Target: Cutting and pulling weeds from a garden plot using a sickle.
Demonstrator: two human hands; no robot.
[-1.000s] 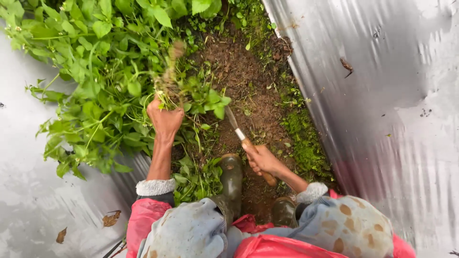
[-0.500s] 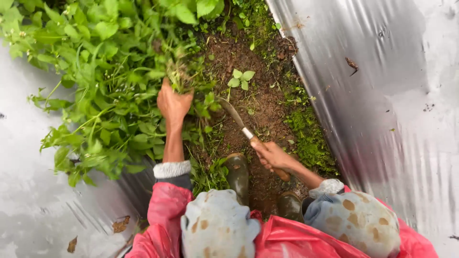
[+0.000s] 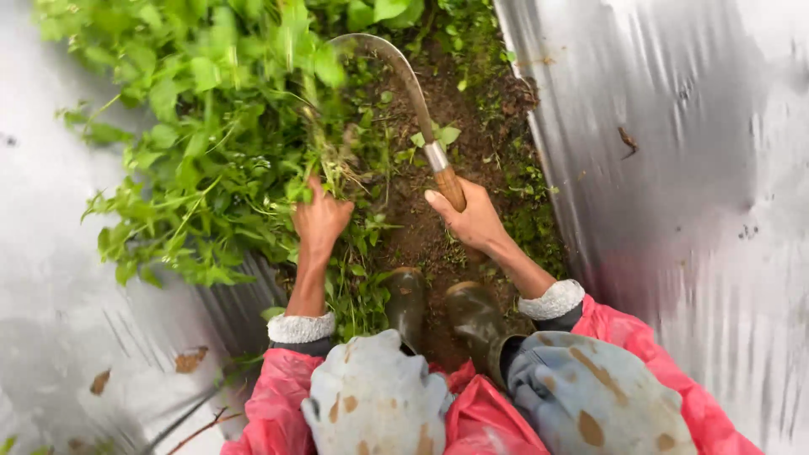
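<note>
Gripping a clump of thin green weed stems point(image 3: 324, 160), left hand point(image 3: 320, 221) has fingers closed round the base of the bunch, at the left edge of the brown soil strip point(image 3: 438, 227). Right hand point(image 3: 474, 221) clamped on the brown wooden handle of a curved steel sickle point(image 3: 404, 80); handle runs up out of the fist, metal ferrule just above the thumb. Blade arcs up and left over the soil, tip ending above the weed clump. Hands apart, sickle handle between them and slightly right. Dense green leafy weeds point(image 3: 194, 143) spill from the strip's left edge onto silver plastic mulch sheeting point(image 3: 674, 185), which flanks the soil on both sides. Two dark green rubber boots point(image 3: 438, 312) stand on the strip's near end, touching the weeds on the left. Pink sleeves with white cuffs point(image 3: 297, 327) at both wrists.
</note>
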